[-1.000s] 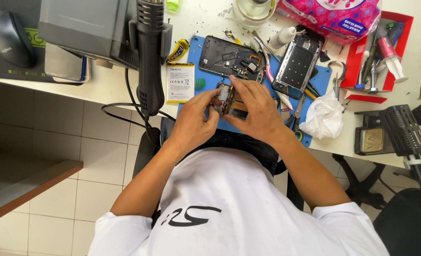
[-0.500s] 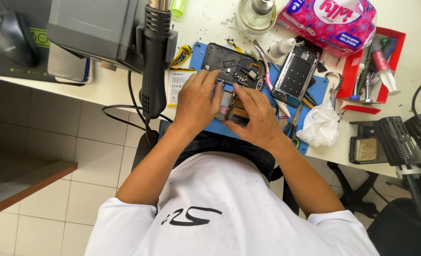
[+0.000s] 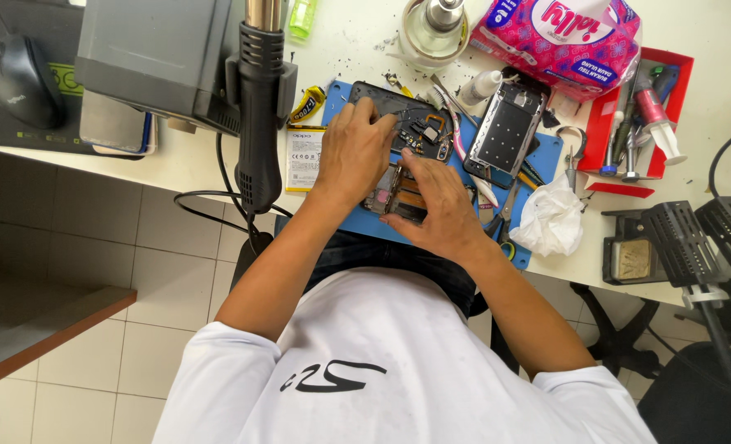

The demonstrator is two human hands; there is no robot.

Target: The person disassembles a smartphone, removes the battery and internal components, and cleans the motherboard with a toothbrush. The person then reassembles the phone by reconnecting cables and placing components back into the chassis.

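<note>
Opened phone body (image 3: pixel 402 193), a dark shell with its boards and copper-coloured parts bare, lies on the blue mat (image 3: pixel 546 156) near the bench's front edge, just in front of the person. It looks light and thin, stiff along its frame but fragile inside: the small flex strips and connectors would probably tear or bend under a careless push. The safest hold is likely at the outer frame edges, with fingertips kept off the exposed middle.

Left hand (image 3: pixel 353 152) lies palm-down over the upper left part of the phone, wrist straight, forearm coming up from the lower left. Its fingers are bent and pressed onto the shell; whether they pinch anything underneath I cannot tell. Right hand (image 3: pixel 439 205) rests on the lower right part, fingers spread flat and angled toward the left hand, steadying the shell against the mat rather than gripping it. The two hands sit close together, nearly touching.

A second phone frame (image 3: pixel 509 131) lies just beside them toward the mat's far right corner, and a crumpled white tissue (image 3: pixel 550 218) sits at the mat's right edge. A hot-air gun (image 3: pixel 260 115) hangs at the left, apart from both hands.
</note>
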